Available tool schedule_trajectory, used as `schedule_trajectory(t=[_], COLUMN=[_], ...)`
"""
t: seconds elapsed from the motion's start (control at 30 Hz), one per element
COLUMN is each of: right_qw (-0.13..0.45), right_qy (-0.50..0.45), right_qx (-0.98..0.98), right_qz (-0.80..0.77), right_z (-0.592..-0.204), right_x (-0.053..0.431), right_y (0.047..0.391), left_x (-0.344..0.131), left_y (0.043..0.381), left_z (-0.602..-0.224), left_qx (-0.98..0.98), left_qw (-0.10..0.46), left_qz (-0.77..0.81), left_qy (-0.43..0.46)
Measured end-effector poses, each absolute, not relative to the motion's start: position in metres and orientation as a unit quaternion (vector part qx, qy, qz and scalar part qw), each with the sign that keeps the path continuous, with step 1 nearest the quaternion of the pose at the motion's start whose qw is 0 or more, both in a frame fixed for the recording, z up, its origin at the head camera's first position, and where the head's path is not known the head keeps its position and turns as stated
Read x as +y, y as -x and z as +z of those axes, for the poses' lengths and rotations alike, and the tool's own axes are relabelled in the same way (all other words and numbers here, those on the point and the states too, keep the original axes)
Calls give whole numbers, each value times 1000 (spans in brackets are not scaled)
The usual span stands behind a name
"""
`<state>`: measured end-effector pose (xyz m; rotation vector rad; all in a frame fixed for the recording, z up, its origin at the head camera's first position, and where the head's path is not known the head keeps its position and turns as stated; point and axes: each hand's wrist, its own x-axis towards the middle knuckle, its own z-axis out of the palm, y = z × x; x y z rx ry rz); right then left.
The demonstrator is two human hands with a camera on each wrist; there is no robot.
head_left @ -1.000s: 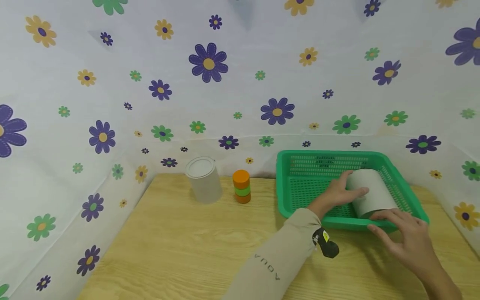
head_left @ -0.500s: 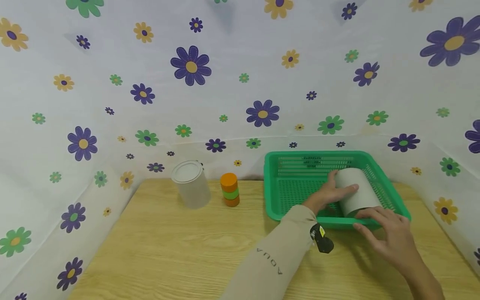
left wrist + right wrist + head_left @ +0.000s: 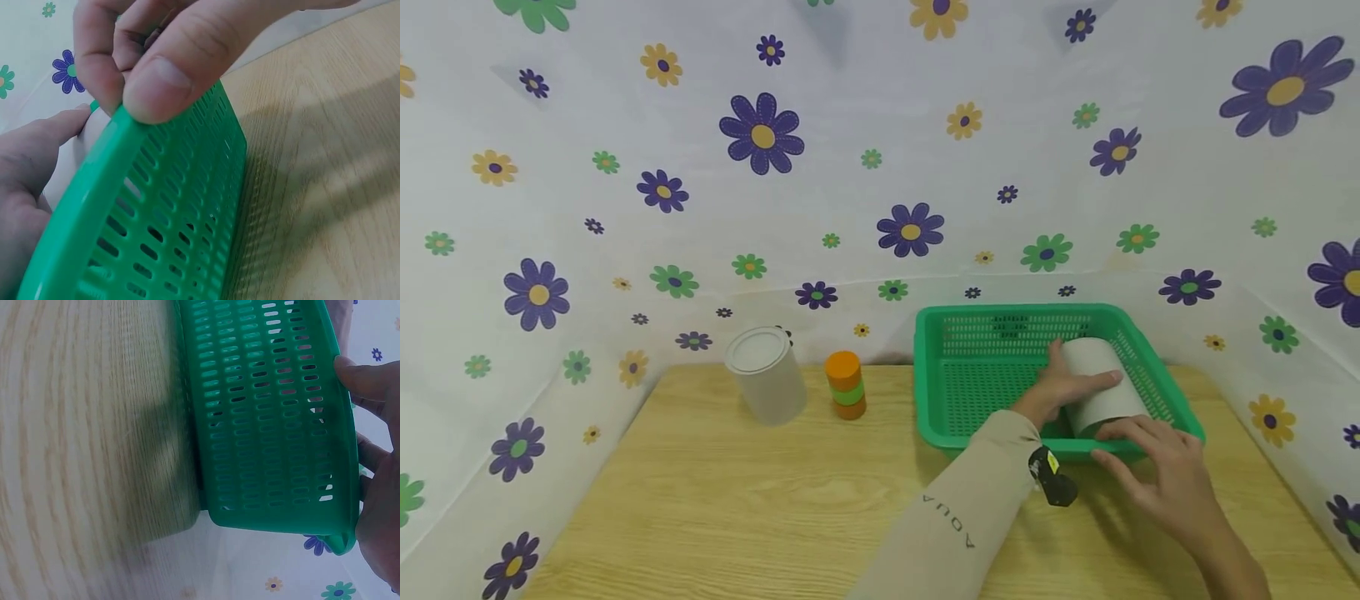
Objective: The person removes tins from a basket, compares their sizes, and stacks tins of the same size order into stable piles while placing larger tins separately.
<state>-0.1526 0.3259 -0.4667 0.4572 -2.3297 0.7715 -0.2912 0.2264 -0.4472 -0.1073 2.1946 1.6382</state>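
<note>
Inside a green plastic basket (image 3: 1000, 311), a white cylinder (image 3: 1093, 357) lies on its side toward the right. My left hand (image 3: 1062, 388) grips it from the left, thumb over the top and fingers at its far end. At the front right rim, my right hand (image 3: 1165, 471) pinches the basket edge between thumb and fingers, close to the cylinder's near end. The left wrist view shows the right thumb (image 3: 159, 90) pressed on the outside of the rim. In the right wrist view, the slotted basket wall (image 3: 269, 444) runs beside the right hand (image 3: 378, 487).
A pale can (image 3: 767, 379) with a round lid stands at the back left of the wooden table (image 3: 737, 500). Beside it is a small orange jar (image 3: 846, 385) with a green band. A flower-patterned sheet (image 3: 850, 167) surrounds the table at the back and sides.
The head view has turned slightly to the right, so everything appears farther left. Both hands keep their holds on the cylinder and the basket rim, with little visible movement.
</note>
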Motion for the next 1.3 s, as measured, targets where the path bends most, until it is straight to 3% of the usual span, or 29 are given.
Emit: schedule_trajectory(t=[0.6, 1.0, 1.3], right_qw=[318, 311, 306], right_qy=[-182, -174, -173], right_qx=[-883, -886, -889], right_qz=[294, 296, 292], right_z=[-465, -463, -466], right_x=[317, 323, 325], right_y=[156, 154, 152], left_x=[202, 186, 157], left_y=[297, 292, 290], left_z=[-427, -405, -392], left_qx=[801, 813, 843], left_qw=[142, 85, 3], left_qz=[580, 573, 522], left_qy=[28, -58, -131])
